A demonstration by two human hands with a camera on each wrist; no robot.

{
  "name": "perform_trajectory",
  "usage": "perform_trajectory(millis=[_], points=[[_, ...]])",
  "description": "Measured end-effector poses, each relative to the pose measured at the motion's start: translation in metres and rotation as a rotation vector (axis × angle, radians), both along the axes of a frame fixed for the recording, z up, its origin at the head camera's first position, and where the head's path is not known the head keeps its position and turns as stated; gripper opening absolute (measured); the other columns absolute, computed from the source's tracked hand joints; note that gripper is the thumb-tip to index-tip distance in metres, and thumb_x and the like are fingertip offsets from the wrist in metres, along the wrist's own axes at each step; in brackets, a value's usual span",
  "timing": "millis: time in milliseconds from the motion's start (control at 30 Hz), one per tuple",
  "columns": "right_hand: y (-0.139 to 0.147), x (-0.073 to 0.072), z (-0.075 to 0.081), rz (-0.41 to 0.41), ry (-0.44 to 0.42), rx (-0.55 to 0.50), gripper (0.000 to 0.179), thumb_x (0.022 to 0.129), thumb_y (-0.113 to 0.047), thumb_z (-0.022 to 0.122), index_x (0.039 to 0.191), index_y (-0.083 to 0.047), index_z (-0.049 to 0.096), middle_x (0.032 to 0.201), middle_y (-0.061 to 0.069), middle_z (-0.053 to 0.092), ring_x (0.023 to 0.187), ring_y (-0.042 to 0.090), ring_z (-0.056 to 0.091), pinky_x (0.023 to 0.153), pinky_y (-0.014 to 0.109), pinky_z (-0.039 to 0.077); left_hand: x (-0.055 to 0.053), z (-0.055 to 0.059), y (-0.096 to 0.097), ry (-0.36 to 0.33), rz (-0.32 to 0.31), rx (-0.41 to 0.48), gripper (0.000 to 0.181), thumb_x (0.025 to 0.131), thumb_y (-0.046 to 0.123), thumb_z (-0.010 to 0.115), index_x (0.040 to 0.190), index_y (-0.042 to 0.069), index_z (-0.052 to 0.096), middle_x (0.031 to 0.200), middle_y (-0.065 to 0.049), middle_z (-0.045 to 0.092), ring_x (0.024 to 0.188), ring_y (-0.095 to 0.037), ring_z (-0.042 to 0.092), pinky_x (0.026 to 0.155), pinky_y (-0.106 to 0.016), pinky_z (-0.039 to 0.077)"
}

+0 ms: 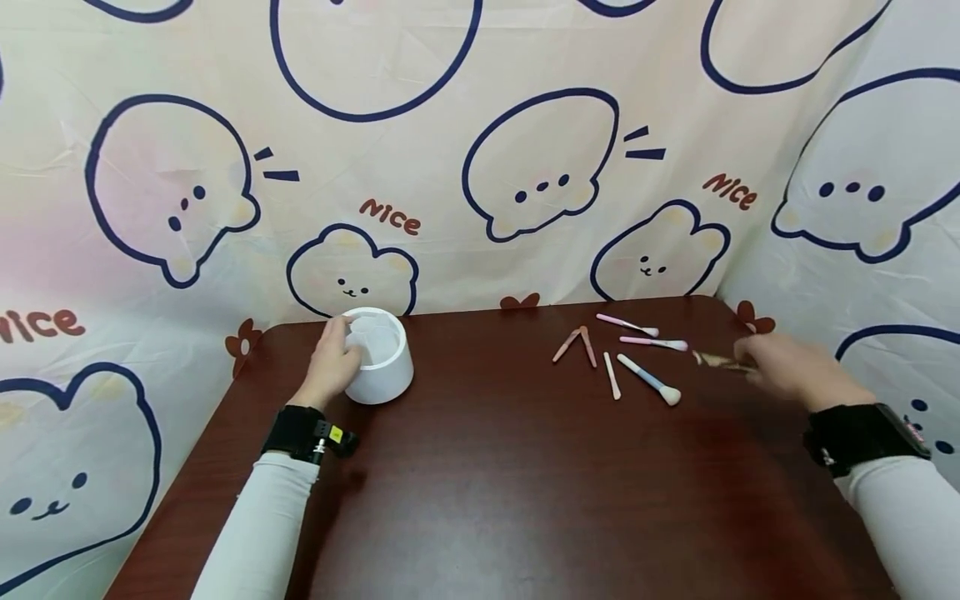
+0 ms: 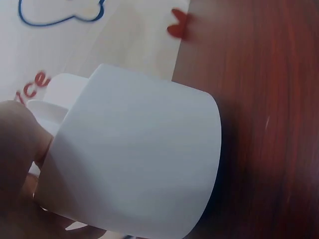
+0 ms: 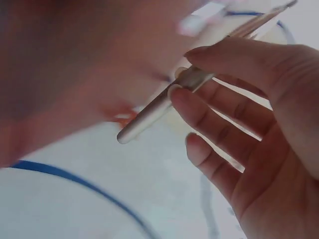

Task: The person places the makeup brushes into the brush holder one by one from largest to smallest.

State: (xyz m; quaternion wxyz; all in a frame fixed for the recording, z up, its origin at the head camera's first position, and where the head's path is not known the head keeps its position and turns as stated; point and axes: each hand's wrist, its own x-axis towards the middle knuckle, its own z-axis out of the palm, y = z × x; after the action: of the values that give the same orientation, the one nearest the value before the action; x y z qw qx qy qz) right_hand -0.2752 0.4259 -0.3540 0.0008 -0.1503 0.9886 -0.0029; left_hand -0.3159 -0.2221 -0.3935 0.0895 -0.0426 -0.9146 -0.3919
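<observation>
My left hand [image 1: 332,367] grips the rim of a white round cup-like holder [image 1: 392,379] at the table's far left. In the left wrist view the holder's smooth wall [image 2: 134,154] fills the middle, tilted in the picture, with fingers and thumb at its rim. Out at the right, my right hand [image 1: 787,371] pinches a makeup brush with a shiny rose-gold handle [image 3: 147,117] between thumb and fingertips, over the table. Left of that hand lie several loose makeup brushes, among them a blue-and-white one [image 1: 649,380] and one with a pink handle [image 1: 651,342].
Two pinkish brushes [image 1: 576,343] lie in a V with their ends together, and a short white brush [image 1: 612,375] is beside them. The dark brown table [image 1: 480,492] meets a printed cloth [image 1: 442,167] behind and at the sides.
</observation>
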Motion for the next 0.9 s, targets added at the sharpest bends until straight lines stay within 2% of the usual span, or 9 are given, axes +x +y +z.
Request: perform_trajectory(millis=[67, 200, 300, 400, 500, 667, 767, 900], points=[[-0.016, -0.002, 0.021, 0.008, 0.084, -0.018, 0.007, 0.089, -0.004, 0.071, 0.089, -0.009, 0.067, 0.076, -0.001, 0.061, 0.067, 0.019, 0.053, 0.062, 0.042, 0.044, -0.002, -0.001, 0.009, 0.032, -0.012, 0.003, 0.053, 0.092, 0.004, 0.041, 0.144, -0.002, 0.038, 0.150, -0.021, 0.038, 0.131, -0.042, 0.044, 0.108, -0.062, 0.037], [-0.055, 0.002, 0.057, 0.041, 0.280, -0.173, 0.008, 0.092, -0.009, 0.071, 0.097, -0.004, 0.069, 0.080, 0.004, 0.068, 0.070, 0.023, 0.060, 0.063, 0.043, 0.047, -0.004, -0.004, 0.032, 0.084, -0.048, 0.008, 0.050, 0.088, 0.002, 0.043, 0.138, 0.000, 0.045, 0.144, -0.018, 0.045, 0.127, -0.040, 0.048, 0.104, -0.060, 0.039], [-0.088, 0.011, 0.074, 0.066, 0.436, -0.314, 0.007, 0.092, -0.011, 0.072, 0.097, -0.007, 0.071, 0.080, 0.005, 0.072, 0.070, 0.024, 0.065, 0.062, 0.038, 0.048, -0.003, -0.006, 0.053, 0.090, -0.090, 0.026, 0.048, 0.088, 0.000, 0.044, 0.135, 0.004, 0.049, 0.141, -0.014, 0.049, 0.126, -0.037, 0.051, 0.103, -0.058, 0.042], [-0.122, 0.018, 0.083, 0.088, 0.546, -0.431, 0.008, 0.091, -0.013, 0.075, 0.097, -0.009, 0.072, 0.080, 0.005, 0.073, 0.070, 0.021, 0.065, 0.062, 0.027, 0.046, -0.001, -0.010, 0.074, 0.093, -0.127, 0.053, 0.045, 0.088, -0.002, 0.045, 0.131, 0.009, 0.053, 0.138, -0.009, 0.053, 0.127, -0.032, 0.053, 0.103, -0.056, 0.044], [-0.155, 0.018, 0.083, 0.118, 0.549, -0.580, 0.009, 0.092, -0.014, 0.075, 0.097, -0.007, 0.073, 0.082, 0.006, 0.072, 0.069, 0.016, 0.063, 0.061, 0.019, 0.043, 0.001, -0.015, 0.095, 0.120, -0.154, 0.073, 0.043, 0.088, -0.005, 0.047, 0.126, 0.012, 0.057, 0.134, -0.005, 0.058, 0.123, -0.028, 0.057, 0.100, -0.053, 0.047], [-0.195, 0.017, 0.080, 0.141, 0.416, -0.805, 0.014, 0.097, -0.020, 0.071, 0.100, -0.007, 0.074, 0.085, 0.007, 0.073, 0.070, 0.015, 0.064, 0.062, 0.021, 0.047, 0.005, -0.021, 0.127, 0.158, -0.234, 0.089, 0.041, 0.087, -0.007, 0.049, 0.121, 0.014, 0.059, 0.129, 0.001, 0.060, 0.115, -0.020, 0.060, 0.097, -0.047, 0.050], [-0.209, 0.013, 0.075, 0.144, 0.357, -0.861, 0.019, 0.099, -0.024, 0.069, 0.104, -0.007, 0.074, 0.089, 0.008, 0.073, 0.075, 0.018, 0.066, 0.065, 0.023, 0.049, 0.007, -0.021, 0.141, 0.154, -0.283, 0.094, 0.040, 0.088, -0.007, 0.048, 0.121, 0.015, 0.059, 0.128, 0.002, 0.061, 0.115, -0.017, 0.060, 0.096, -0.045, 0.051], [-0.224, 0.003, 0.068, 0.161, 0.302, -0.919, 0.022, 0.100, -0.027, 0.067, 0.109, -0.007, 0.073, 0.094, 0.007, 0.073, 0.079, 0.018, 0.069, 0.069, 0.023, 0.052, 0.007, -0.017, 0.149, 0.147, -0.322, 0.100, 0.039, 0.090, -0.006, 0.048, 0.120, 0.015, 0.059, 0.127, 0.002, 0.061, 0.114, -0.018, 0.061, 0.094, -0.047, 0.052]])
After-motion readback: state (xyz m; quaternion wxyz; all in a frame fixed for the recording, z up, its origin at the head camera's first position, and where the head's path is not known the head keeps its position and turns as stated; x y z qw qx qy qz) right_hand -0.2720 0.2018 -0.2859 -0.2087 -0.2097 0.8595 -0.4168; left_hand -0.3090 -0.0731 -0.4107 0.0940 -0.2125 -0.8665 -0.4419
